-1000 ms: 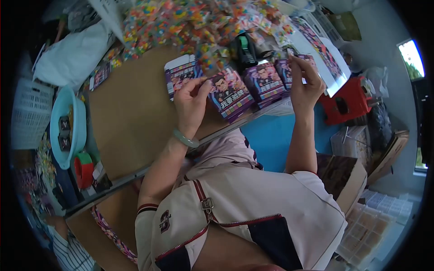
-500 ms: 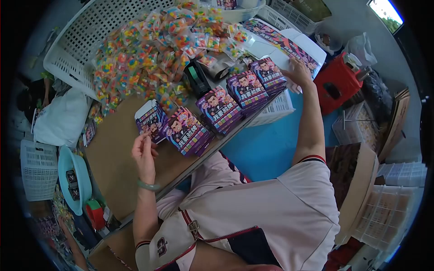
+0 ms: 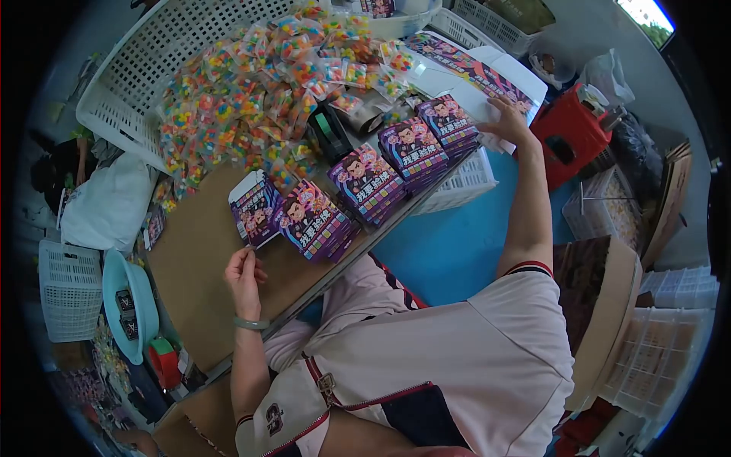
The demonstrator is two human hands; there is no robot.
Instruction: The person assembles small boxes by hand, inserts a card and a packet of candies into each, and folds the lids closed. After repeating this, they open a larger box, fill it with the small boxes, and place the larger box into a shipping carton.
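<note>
My left hand (image 3: 244, 280) hovers over the brown tabletop with its fingers curled in, nothing visible in them. Its fingertips are just below a purple printed box (image 3: 254, 211) that has a white flap at its top. Right of that box lies a stack of purple card boxes (image 3: 314, 219) with a cartoon figure and Chinese lettering; further stacks (image 3: 367, 183) run along the table edge to the right. My right hand (image 3: 505, 124) has its fingers spread, resting at the edge of white and purple printed card sheets (image 3: 487, 80), beside the rightmost stack (image 3: 448, 120).
A large heap of clear packets with colourful pieces (image 3: 244, 99) spills from a white basket (image 3: 122, 91). A black tape dispenser (image 3: 330, 131) stands behind the stacks. A red container (image 3: 567, 141) is at right, a light-blue basin (image 3: 141, 305) at left, a cardboard box (image 3: 609, 320) by my right side.
My left hand has drawn back toward me, off the purple box with the white flap. My right hand stays by the printed sheets, nearly unmoved.
</note>
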